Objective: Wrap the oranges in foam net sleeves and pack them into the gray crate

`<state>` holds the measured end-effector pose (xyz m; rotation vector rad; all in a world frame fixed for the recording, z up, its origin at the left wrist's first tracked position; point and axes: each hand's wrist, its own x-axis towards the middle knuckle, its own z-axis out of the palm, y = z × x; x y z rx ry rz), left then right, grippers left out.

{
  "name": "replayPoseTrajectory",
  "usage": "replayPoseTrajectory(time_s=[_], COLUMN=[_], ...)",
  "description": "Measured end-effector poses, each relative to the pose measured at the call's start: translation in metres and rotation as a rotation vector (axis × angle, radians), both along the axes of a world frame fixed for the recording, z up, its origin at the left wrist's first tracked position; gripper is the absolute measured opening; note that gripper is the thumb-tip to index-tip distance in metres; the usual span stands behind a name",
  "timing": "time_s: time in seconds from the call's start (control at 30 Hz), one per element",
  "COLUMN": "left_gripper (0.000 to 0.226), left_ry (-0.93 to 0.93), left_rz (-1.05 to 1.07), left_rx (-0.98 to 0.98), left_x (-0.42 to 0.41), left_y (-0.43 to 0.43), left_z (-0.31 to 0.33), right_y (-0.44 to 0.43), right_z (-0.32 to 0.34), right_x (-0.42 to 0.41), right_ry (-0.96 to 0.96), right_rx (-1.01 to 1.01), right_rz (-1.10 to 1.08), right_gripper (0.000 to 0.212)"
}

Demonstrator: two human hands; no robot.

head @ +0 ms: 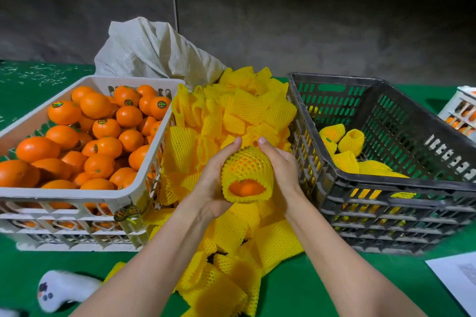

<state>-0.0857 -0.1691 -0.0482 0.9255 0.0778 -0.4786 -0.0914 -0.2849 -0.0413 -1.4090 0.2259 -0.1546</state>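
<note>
1. The sleeved orange (246, 175) sits between the two hands, held above the pile of loose sleeves (244, 110), in the gap between the two crates. The yellow net covers its top and sides. Bare orange peel shows through the sleeve's near open end, which faces the person.
2. The sleeve's long axis runs from the person outward and tips slightly down at the near end. It lies roughly along the gray crate's near-left wall, not pointing into the crate.
3. The left hand (213, 183) cups the orange from the left and below, with its thumb laid up over the far top edge. The right hand (280, 170) grips the right side, its thumb also on top. Both are curled round the fruit, with the thumb tips near each other but apart.
4. The gray crate (412, 184) lies directly to the right, and the right hand is just beside its corner, so it looks the likelier hand to carry the orange over. The rim stands about level with the fruit, so I judge the move needs a lift over the rim before it goes down.
5. Inside the crate, a few wrapped oranges (351, 141) cluster at the near-left. The floor beyond them and to the right shows open room.
6. The white crate (64, 194) of unwrapped oranges (95, 105) lies to the left, all on a green table (322, 291).
7. Beyond them are a pale woven sack (154, 51) at the back and a sheet of paper (458, 278) at the near right.
</note>
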Motion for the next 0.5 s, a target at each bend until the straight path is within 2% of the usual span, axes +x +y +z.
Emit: replayPoseTrajectory(time_s=[0.17, 0.27, 0.33, 0.4, 0.5], left_gripper=[0.035, 0.026, 0.022, 0.030, 0.038], left_ry=[0.022, 0.035, -0.016, -0.104, -0.156], left_rz=[-0.010, 0.115, 0.261, 0.356, 0.356], left_rx=[-0.002, 0.069, 0.251, 0.406, 0.471], left_x=[-0.002, -0.002, 0.001, 0.004, 0.011], left_y=[0.002, 0.001, 0.000, 0.000, -0.001], left_z=[0.001, 0.001, 0.000, 0.000, 0.000], right_y=[0.004, 0.003, 0.000, 0.001, 0.007], right_z=[-0.001, -0.005, -0.009, -0.013, -0.012], right_x=[0.000, 0.004, 0.004, -0.001, -0.009], right_ry=[0.006, -0.032, -0.081, -0.118, -0.109], right_rx=[0.045, -0.100, -0.235, -0.248, -0.222], right_rz=[0.050, 0.067, 0.050, 0.087, 0.257], right_gripper=[0.047, 0.025, 0.015, 0.026, 0.040])
